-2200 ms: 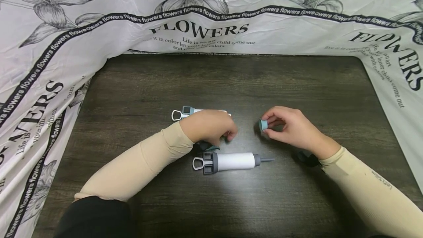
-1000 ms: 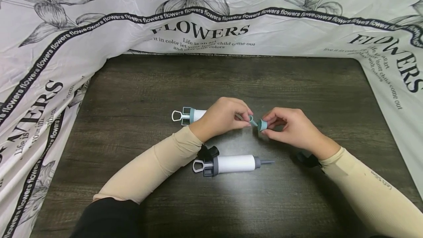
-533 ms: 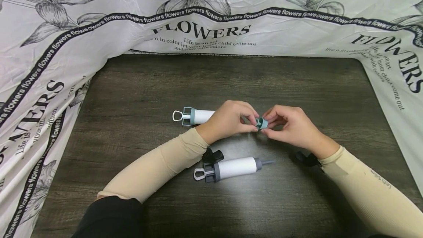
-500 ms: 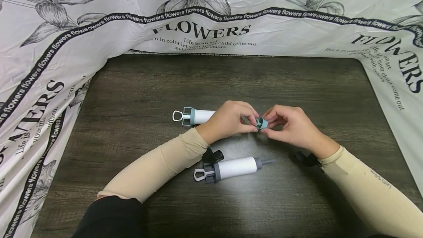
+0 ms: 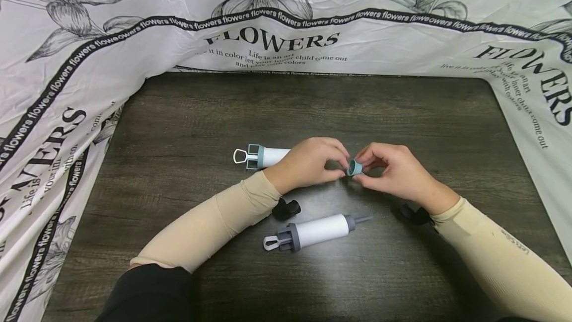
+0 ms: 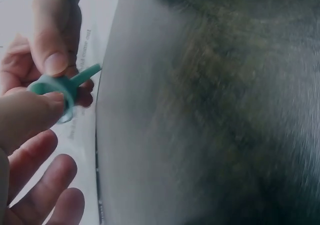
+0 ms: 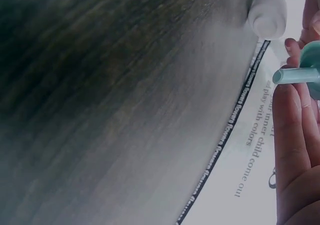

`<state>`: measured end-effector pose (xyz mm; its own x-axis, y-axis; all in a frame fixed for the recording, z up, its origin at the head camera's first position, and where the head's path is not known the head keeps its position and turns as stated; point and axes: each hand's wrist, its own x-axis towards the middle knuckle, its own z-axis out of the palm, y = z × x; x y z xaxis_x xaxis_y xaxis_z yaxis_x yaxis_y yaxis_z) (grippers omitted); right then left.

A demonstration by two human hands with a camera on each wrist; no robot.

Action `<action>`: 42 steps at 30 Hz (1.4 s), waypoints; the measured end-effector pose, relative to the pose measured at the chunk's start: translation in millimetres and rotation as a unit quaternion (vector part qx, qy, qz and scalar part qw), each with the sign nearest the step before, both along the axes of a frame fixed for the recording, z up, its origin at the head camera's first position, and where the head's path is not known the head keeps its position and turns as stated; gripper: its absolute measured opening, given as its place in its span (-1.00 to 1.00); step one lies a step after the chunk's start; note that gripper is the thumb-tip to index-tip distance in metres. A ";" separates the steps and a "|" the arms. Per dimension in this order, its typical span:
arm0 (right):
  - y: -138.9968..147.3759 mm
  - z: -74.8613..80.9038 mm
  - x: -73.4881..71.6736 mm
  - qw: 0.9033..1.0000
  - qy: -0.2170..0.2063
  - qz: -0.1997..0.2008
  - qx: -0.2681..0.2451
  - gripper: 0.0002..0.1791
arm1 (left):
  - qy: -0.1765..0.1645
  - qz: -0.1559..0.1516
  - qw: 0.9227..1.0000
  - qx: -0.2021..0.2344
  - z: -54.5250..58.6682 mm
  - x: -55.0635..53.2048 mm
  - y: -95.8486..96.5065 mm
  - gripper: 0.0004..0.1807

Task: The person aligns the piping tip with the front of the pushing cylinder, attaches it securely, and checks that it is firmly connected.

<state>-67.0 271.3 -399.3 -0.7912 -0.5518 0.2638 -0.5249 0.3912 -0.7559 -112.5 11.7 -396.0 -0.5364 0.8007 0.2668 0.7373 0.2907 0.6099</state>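
My right hand [image 5: 395,170] pinches a teal ring-shaped cap [image 5: 356,167] between thumb and fingers, its wide opening facing left. In the left wrist view a slim teal nozzle [image 6: 87,74] sticks out of the cap's far side; the right wrist view shows the nozzle [image 7: 295,76] too. My left hand [image 5: 308,163] is at the cap's opening, one fingertip pressing into the ring and the other fingers loose. A teal-and-white syringe [image 5: 274,157] with a loop handle lies beneath the left hand, its front end hidden in the head view.
A grey-and-white syringe [image 5: 321,230] with its nozzle fitted lies nearer the front on the dark wooden table [image 5: 313,108]. Close to its handle is the black camera [image 5: 287,209] on my left wrist. Flower-print cloth [image 5: 286,46] borders the table at the back and sides.
My left hand picked up the teal nozzle, brought it right into the cap and has loosened its pinch. The grey syringe has shifted and its handle end swung towards the front. My right hand stays put.
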 end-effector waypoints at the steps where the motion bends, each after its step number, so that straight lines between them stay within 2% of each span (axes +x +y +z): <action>1: -0.2 -0.1 -0.2 1.000 0.002 -0.002 0.004 -0.55 | 0.004 0.003 1.000 -0.007 2.0 -0.7 -3.0 -0.89; 7: -0.7 -1.5 -0.2 1.000 0.008 -0.016 0.020 -0.58 | 0.042 0.034 0.996 -0.067 13.4 -8.4 -29.8 -0.72; 12: -0.2 -4.0 -2.6 1.000 0.008 -0.016 0.025 -0.58 | 0.049 0.068 0.990 -0.114 13.1 -11.4 -61.0 -0.58; 17: -0.1 -4.9 -6.1 0.999 0.018 -0.009 0.036 -0.58 | 0.043 0.101 0.984 -0.141 10.3 -8.1 -91.2 -0.46; 20: 0.5 -4.6 -7.0 0.999 0.023 -0.013 0.043 -0.58 | 0.052 0.111 0.981 -0.153 7.2 -6.4 -101.6 -0.40; 24: -0.3 -5.8 -7.0 0.998 0.023 -0.012 0.050 -0.58 | 0.061 0.115 0.978 -0.163 1.9 -4.7 -106.8 -0.38; 29: -2.9 -8.7 -8.3 0.998 0.026 -0.008 0.057 -0.57 | 0.059 0.127 0.976 -0.167 -3.0 -4.5 -108.7 -0.44; 37: -8.7 -10.2 -10.6 0.998 0.027 -0.008 0.065 -0.55 | 0.059 0.128 0.979 -0.148 -4.3 -5.8 -104.6 -0.51; 42: -13.3 -8.8 -9.1 0.997 0.041 -0.009 0.060 -0.55 | 0.063 0.114 0.984 -0.120 -0.3 -2.1 -95.6 -0.54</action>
